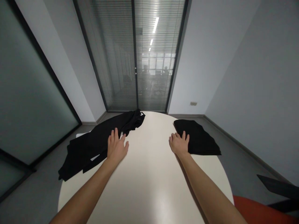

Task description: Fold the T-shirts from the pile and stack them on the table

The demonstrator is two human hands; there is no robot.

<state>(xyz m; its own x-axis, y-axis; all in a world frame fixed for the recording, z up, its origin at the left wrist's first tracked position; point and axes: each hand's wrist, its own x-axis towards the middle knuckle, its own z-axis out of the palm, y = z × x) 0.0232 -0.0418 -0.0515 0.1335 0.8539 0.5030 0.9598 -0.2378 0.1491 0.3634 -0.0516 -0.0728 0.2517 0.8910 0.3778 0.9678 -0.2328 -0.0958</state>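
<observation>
My left hand [116,146] lies flat with fingers apart on the white round table [149,174], its fingertips resting on the edge of a loose, unfolded black garment [93,143] that spreads across the table's left side and hangs over the rim. My right hand [179,143] is also flat and spread, fingertips touching the near left edge of a neatly folded black garment [198,138] on the table's right side. Neither hand grips anything.
Glass doors with blinds [135,56] stand beyond the table. A frosted glass partition [25,93] runs along the left, a grey wall on the right. An orange-red seat [261,211] shows at the bottom right, a dark object [277,186] above it.
</observation>
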